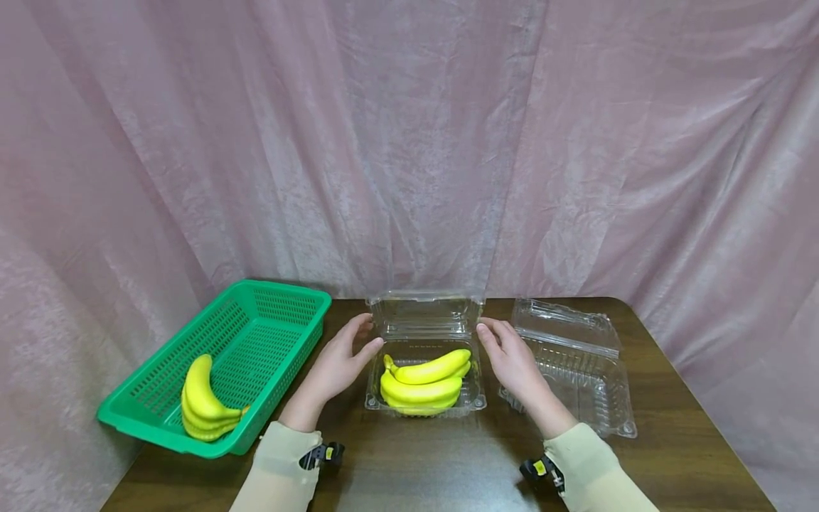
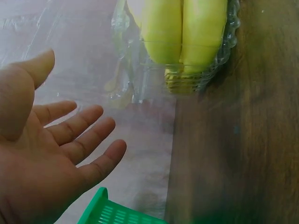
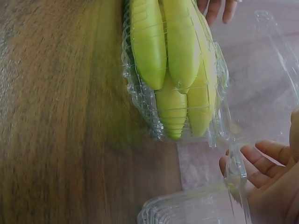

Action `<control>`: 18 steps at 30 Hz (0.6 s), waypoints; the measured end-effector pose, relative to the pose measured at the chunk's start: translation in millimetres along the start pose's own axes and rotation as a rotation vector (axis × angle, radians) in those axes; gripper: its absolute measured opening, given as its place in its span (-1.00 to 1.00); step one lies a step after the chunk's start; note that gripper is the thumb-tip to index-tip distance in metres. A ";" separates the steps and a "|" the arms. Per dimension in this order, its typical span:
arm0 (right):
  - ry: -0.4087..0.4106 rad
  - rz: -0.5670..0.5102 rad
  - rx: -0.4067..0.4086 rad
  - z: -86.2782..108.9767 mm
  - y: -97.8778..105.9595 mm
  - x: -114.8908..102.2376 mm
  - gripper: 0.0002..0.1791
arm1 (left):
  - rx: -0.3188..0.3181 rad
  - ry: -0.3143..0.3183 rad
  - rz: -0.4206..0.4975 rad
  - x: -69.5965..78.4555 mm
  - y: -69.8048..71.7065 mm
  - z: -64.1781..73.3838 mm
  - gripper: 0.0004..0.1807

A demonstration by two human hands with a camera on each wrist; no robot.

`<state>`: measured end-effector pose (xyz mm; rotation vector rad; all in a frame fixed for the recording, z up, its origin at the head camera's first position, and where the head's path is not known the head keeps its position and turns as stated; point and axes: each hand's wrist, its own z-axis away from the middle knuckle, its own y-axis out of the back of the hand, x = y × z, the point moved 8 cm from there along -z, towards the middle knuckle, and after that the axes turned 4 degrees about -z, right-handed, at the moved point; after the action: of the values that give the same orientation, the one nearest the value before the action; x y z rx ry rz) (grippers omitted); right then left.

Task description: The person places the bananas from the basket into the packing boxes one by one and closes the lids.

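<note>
A bunch of yellow bananas lies in a clear plastic clamshell box, whose lid stands raised at the back. My left hand is at the box's left side, fingers spread and holding nothing; the left wrist view shows a gap between this hand and the box. At the right side, my right hand has its fingertips by the lid's edge. In the right wrist view the right hand's fingers are extended near the clear plastic; whether they touch it I cannot tell.
To the left, a green plastic basket holds another banana bunch. A second clear clamshell box lies unlidded on the right, partly behind my right forearm. A pink curtain hangs behind the brown wooden table.
</note>
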<state>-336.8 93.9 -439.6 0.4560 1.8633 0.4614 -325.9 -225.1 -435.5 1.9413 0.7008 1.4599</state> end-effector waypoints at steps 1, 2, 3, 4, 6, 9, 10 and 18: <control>-0.001 0.002 -0.003 0.3 0.2 0.1 -0.34 | -0.009 0.003 0.001 0.5 0.1 0.6 -0.20; -0.003 0.003 -0.005 0.6 0.5 0.2 -0.34 | -0.015 0.001 0.003 1.6 0.6 1.4 -0.19; -0.005 0.005 -0.008 1.0 0.7 0.3 -0.34 | -0.021 0.001 0.005 2.3 1.0 2.1 -0.17; -0.008 0.006 -0.010 1.2 1.0 0.3 -0.34 | -0.024 0.003 0.007 2.9 1.6 2.5 -0.16; -0.007 0.007 -0.013 1.7 1.2 0.2 -0.33 | -0.023 -0.003 0.016 4.5 2.6 2.8 -0.16; -0.005 0.009 -0.016 2.8 1.1 0.2 -0.33 | -0.001 -0.010 0.008 5.4 4.3 2.3 -0.25; -0.005 0.009 -0.016 3.1 1.1 0.5 -0.33 | 0.006 -0.012 0.008 6.0 4.8 2.0 -0.29; -0.028 0.020 -0.033 7.7 -0.4 0.6 -0.29 | 0.018 0.054 -0.019 6.3 8.9 6.0 -0.25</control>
<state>-329.8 94.6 -442.7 0.4574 1.8231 0.4957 -318.0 -227.5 -426.2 1.9096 0.7572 1.5040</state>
